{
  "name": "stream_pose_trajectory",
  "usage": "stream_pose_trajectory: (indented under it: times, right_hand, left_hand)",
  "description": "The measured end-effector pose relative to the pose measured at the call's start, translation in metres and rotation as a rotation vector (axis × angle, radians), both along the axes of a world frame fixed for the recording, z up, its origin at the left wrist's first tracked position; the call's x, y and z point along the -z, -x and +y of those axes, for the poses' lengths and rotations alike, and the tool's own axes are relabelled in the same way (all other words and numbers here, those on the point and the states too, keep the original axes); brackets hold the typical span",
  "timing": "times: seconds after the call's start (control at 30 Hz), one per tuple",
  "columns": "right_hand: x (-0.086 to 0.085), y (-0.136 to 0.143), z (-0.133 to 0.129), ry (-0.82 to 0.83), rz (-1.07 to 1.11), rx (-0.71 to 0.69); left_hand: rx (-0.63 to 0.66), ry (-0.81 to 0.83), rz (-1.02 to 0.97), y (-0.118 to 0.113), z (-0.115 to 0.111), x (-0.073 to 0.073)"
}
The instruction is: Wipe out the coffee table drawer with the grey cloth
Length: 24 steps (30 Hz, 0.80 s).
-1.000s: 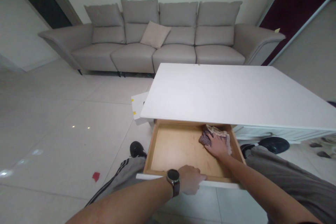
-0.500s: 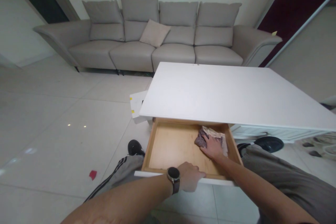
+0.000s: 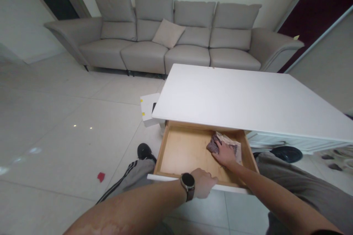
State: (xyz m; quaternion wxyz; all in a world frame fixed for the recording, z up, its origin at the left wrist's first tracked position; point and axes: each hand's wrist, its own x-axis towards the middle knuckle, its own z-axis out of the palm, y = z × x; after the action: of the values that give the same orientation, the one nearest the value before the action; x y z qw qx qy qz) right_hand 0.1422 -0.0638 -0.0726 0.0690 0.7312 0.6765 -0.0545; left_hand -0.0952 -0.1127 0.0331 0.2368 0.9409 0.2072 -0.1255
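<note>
A wooden drawer (image 3: 184, 150) with a white front is pulled out from the white table (image 3: 248, 95). My left hand (image 3: 202, 183), with a round dark watch (image 3: 188, 180) on the wrist, is closed over the top edge of the drawer front. Inside the drawer, toward its right back corner, lies a crumpled cloth (image 3: 213, 145) in purplish brown and cream. My right hand (image 3: 226, 154) presses down on this cloth and grips it, fingers partly spread; the palm side is hidden.
Behind the table runs a grey sofa (image 3: 143, 53) with a beige cushion (image 3: 168, 33). A white box (image 3: 147, 108) stands on the floor beside the table's left end. A red scrap (image 3: 100, 177) lies on the tiles. My legs straddle the drawer.
The view has turned slightly left, so everything sits a little further right. My left hand stays on the drawer front; my right hand and the cloth have barely moved within the drawer.
</note>
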Motion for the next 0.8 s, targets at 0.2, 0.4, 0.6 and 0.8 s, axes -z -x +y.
stream_pose_trajectory:
  times: [0.2,0.4,0.6,0.8]
  right_hand:
    - [0.006,0.015,0.003,-0.040,0.018,-0.009]
    - [0.052,0.002,0.010,-0.140,0.072,-0.060]
    - [0.056,-0.001,0.010,-0.103,0.084,-0.079]
    - [0.034,0.017,0.005,-0.029,0.093,-0.033]
  left_hand:
    - [0.000,0.041,0.025,0.009,0.002,-0.006]
    - [0.045,0.125,0.047,0.011,0.004,0.005]
    - [0.070,0.120,0.061,0.007,0.006,0.003]
    - [0.109,0.089,0.128,0.006,0.008,0.000]
